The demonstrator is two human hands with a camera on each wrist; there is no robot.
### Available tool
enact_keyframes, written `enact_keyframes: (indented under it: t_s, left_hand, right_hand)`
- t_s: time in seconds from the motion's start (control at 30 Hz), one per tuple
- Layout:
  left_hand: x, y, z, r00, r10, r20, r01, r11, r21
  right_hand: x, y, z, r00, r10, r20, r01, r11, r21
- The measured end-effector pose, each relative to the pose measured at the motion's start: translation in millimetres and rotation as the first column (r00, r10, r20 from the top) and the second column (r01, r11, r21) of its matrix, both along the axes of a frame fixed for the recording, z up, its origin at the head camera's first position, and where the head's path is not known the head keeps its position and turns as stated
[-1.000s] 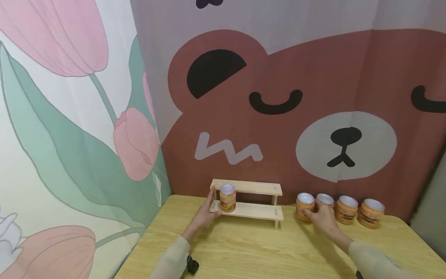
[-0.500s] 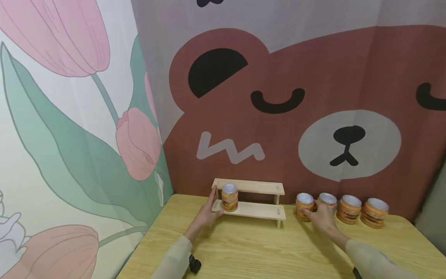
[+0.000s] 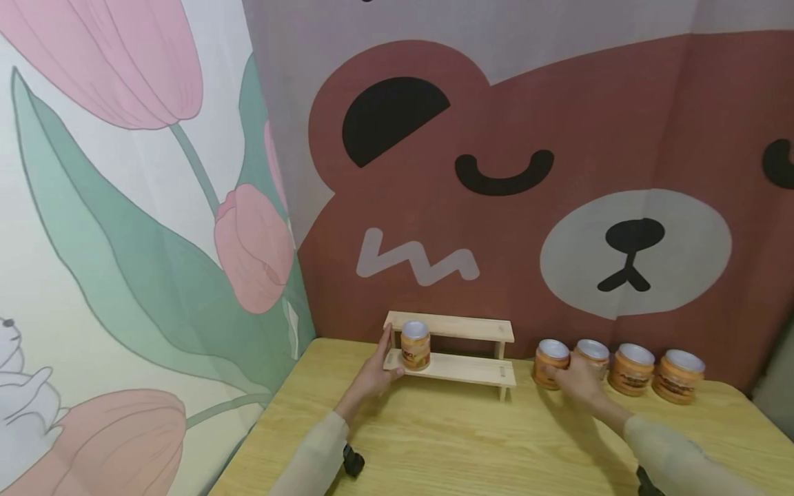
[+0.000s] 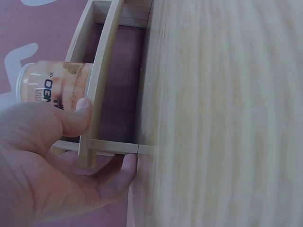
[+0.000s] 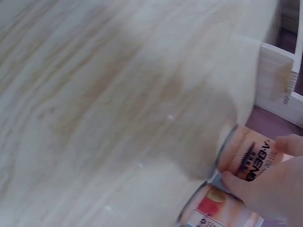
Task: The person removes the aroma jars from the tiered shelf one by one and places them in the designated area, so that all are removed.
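Note:
A small two-step wooden rack stands near the back wall. On its lower step, at the left end, sits an orange can with a silvery top. My left hand grips the rack's left end, thumb on the front edge of the lower step; the left wrist view shows the other fingers around the side piece. To the right, my right hand pinches the leftmost can of a row. Its thumb and a finger lie on opposite sides of that can, which is upright on the table.
Beside the pinched can stand three similar cans, a partly hidden one, another and the rightmost one. The wood-grain table meets a bear-print curtain behind and a tulip-print curtain at the left.
The pinched can has slid slightly left, away from its neighbour, with my right hand. My left hand keeps its grip on the rack. The head view has shifted a little.

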State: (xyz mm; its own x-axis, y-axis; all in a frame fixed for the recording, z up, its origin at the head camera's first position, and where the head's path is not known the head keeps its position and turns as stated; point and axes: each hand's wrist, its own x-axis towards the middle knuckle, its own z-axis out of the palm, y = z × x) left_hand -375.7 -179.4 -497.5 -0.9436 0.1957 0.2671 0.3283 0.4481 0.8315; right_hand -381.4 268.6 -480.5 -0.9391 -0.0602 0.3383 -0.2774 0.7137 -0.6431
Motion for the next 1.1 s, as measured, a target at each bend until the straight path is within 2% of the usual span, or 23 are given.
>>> enact_keyframes:
  t_s: [0.17, 0.3, 0.47, 0.63, 0.77, 0.97, 1.1]
  left_hand:
    - [0.1, 1.2, 1.0, 1.000, -0.007, 0.003, 0.007, 1.000, 0.010]
    - [-1.5, 1.6, 0.7, 1.000, -0.008, -0.010, 0.008, 1.000, 0.010]
    - [-2.2, 0.8, 1.2, 1.000, -0.013, -0.028, 0.013, 1.000, 0.014]
    - [-0.8, 0.0, 1.2, 1.000, -0.016, -0.022, 0.016, 1.000, 0.003]
    - [0.2, -0.6, 0.5, 1.000, -0.017, -0.022, 0.017, 1.000, -0.001]
    - [-0.3, 0.2, 1.5, 1.000, -0.005, 0.013, 0.005, 1.000, -0.004]
    - [-1.7, -0.5, 1.5, 1.000, 0.005, 0.010, -0.005, 1.000, -0.011]
  right_hand:
    - [-1.2, -0.6, 11.8, 1.000, -0.003, 0.006, 0.003, 1.000, 0.012]
    - [0.0, -2.0, 28.3, 1.000, -0.004, 0.022, 0.003, 1.000, 0.028]
    - [0.7, -5.5, 49.4, 0.997, 0.048, 0.053, -0.048, 0.999, -0.016]
    - [3.1, -13.3, 62.6, 0.996, 0.067, -0.059, -0.067, 0.998, 0.008]
    - [6.2, -23.2, 69.5, 0.983, 0.106, -0.147, -0.107, 0.994, 0.004]
    - [10.0, -41.7, 81.8, 0.959, 0.157, -0.235, -0.161, 0.987, 0.001]
    - [13.2, -58.2, 92.8, 0.948, 0.179, -0.265, -0.187, 0.982, -0.003]
